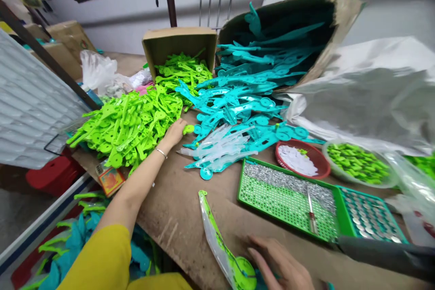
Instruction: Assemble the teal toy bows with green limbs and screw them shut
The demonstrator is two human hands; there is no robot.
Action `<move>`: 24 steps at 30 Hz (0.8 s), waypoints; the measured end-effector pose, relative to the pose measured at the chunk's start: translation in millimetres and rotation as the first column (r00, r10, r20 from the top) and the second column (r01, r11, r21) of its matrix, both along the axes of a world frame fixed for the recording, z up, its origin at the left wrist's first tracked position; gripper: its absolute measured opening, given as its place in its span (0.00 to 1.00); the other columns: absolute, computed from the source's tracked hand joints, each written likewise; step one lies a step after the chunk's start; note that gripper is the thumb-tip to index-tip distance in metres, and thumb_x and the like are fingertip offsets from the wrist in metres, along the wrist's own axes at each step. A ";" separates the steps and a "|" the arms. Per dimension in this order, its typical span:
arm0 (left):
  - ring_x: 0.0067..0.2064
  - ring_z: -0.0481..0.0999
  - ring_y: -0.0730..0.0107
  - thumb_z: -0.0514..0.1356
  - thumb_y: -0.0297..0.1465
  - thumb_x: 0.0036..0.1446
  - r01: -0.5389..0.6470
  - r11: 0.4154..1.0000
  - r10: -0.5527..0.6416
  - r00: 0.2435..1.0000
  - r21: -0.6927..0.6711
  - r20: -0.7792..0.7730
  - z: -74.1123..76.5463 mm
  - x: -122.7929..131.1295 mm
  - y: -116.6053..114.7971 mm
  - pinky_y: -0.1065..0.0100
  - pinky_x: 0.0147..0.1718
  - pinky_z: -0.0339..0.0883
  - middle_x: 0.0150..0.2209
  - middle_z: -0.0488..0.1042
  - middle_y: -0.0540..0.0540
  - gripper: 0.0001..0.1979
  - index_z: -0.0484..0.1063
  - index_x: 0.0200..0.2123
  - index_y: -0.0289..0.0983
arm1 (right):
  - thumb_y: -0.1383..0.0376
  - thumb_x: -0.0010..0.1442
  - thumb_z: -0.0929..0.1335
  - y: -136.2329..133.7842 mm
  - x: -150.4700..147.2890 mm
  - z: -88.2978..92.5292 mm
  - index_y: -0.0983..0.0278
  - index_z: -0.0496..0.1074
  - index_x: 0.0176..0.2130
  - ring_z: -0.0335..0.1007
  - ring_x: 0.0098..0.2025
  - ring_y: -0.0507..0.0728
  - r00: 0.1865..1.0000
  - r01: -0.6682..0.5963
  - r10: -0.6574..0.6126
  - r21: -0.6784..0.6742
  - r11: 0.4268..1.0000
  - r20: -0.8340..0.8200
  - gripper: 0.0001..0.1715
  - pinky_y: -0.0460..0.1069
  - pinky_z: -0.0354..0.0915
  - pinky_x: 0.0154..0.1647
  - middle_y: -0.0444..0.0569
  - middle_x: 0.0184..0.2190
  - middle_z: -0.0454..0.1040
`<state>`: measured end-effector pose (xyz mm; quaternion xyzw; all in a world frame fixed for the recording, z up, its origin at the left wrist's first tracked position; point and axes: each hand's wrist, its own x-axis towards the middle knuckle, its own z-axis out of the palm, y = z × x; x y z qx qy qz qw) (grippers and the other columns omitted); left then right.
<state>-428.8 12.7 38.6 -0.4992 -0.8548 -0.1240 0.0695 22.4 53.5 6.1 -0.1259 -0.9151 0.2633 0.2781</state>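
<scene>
My left hand [175,131] is stretched out to the right edge of a heap of bright green plastic parts [132,118]. Its fingers are curled, and the rounded end of a green plastic part [188,130] sticks out beside them. Low in the view, my right hand [283,263] is slightly blurred, thumb and fingers apart. Beside it on the table lies a long curved piece [217,240], green with a translucent white layer and a round green end. Some teal plastic shows under the right hand, mostly hidden.
Teal parts [238,104] spill from a large carton [340,31]; translucent pieces [220,145] lie in front. A green tray [285,206] holds small metal bits and a screwdriver [311,213]. Nearby are a red bowl [278,156], a bowl of green bits [360,163] and metal discs [370,217].
</scene>
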 end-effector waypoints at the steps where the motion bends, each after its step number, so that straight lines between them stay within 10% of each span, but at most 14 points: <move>1: 0.51 0.74 0.63 0.49 0.18 0.61 0.016 1.000 -0.016 1.000 0.024 -0.010 0.3 11.6 -12.1 0.61 0.51 0.69 0.48 0.74 0.39 0.18 0.73 0.48 0.35 | 0.63 0.63 0.67 -0.7 -2.1 1.1 0.59 0.75 0.45 0.81 0.38 0.58 1.000 -0.002 0.002 0.000 1.000 0.011 0.10 0.49 0.78 0.39 0.49 0.38 0.82; 6: 0.64 0.65 0.59 0.48 0.24 0.66 0.102 0.983 -0.089 0.992 0.151 -0.085 -6.3 93.7 -78.0 0.49 0.62 0.59 0.56 0.72 0.40 0.18 0.73 0.51 0.40 | 0.61 0.63 0.67 -4.3 -17.9 19.1 0.59 0.77 0.43 0.81 0.37 0.59 1.000 -0.014 0.016 -0.072 0.997 0.027 0.10 0.51 0.78 0.39 0.49 0.36 0.82; 11: 0.57 0.70 0.62 0.54 0.23 0.64 0.425 0.818 -0.282 0.884 0.389 -0.373 -10.5 182.5 -125.0 0.57 0.56 0.67 0.49 0.77 0.42 0.18 0.71 0.55 0.41 | 0.61 0.64 0.66 -11.1 -47.7 41.4 0.60 0.76 0.44 0.81 0.41 0.59 0.999 -0.013 0.022 -0.278 0.960 0.031 0.11 0.51 0.77 0.43 0.51 0.40 0.82; 17: 0.47 0.74 0.63 0.55 0.25 0.63 0.554 0.741 -0.503 0.832 0.379 -0.231 -13.7 281.4 -135.8 0.61 0.48 0.71 0.42 0.79 0.41 0.12 0.75 0.47 0.34 | 0.58 0.60 0.69 -32.0 -75.9 58.2 0.63 0.71 0.54 0.79 0.42 0.58 0.982 -0.003 0.114 -0.589 0.808 0.151 0.23 0.52 0.76 0.43 0.54 0.45 0.80; 24: 0.42 0.78 0.67 0.56 0.24 0.62 0.539 0.565 -0.660 0.750 0.625 -0.050 -21.9 321.3 -142.4 0.68 0.43 0.75 0.38 0.79 0.42 0.10 0.75 0.44 0.32 | 0.64 0.53 0.69 -32.4 -56.8 51.6 0.67 0.77 0.48 0.70 0.23 0.53 0.916 0.180 0.013 -0.440 0.880 0.400 0.22 0.48 0.68 0.26 0.44 0.23 0.76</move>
